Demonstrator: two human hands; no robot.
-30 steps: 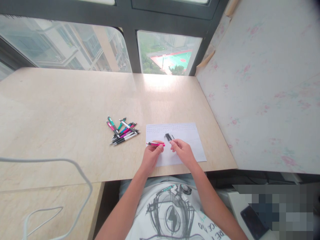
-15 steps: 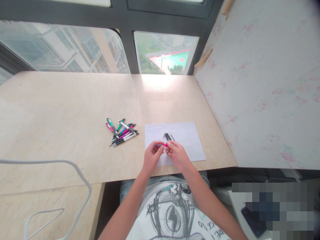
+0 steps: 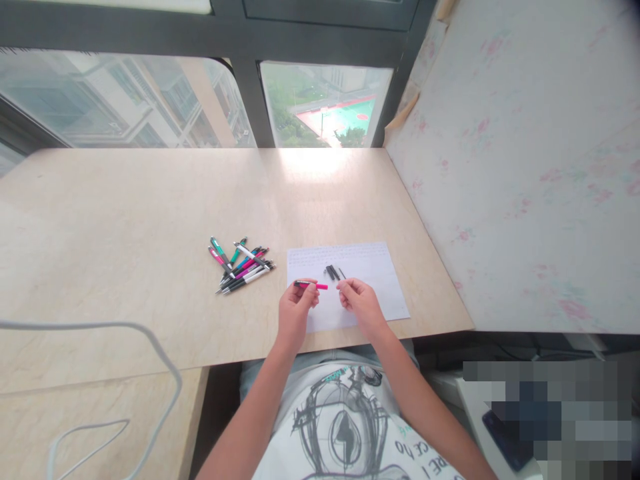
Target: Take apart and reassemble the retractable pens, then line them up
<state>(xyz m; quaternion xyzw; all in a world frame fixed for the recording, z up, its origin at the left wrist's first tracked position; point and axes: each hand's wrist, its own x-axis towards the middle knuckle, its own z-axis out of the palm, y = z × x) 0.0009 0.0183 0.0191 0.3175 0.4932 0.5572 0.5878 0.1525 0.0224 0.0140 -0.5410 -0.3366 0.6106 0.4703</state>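
Note:
My left hand [image 3: 296,308] is closed round a pink and black pen [image 3: 311,285], held level above a white sheet of paper [image 3: 370,267]. A short way to its right, my right hand [image 3: 359,300] has its fingers pinched together; whatever is in them is too small to make out. Small black pen parts [image 3: 332,271] lie on the paper just beyond both hands. A pile of several coloured pens [image 3: 241,263] rests on the beige desk [image 3: 125,220] to the left of the paper.
A white cable [image 3: 150,347] loops over the desk's lower left part. A window runs along the desk's far edge. A papered wall [image 3: 525,167] closes off the right side. A dark phone [image 3: 507,443] lies at the lower right.
Half a second ago my right hand was touching the pen's right end. It has since drawn away to the right, fingers still pinched. The left hand keeps the pen.

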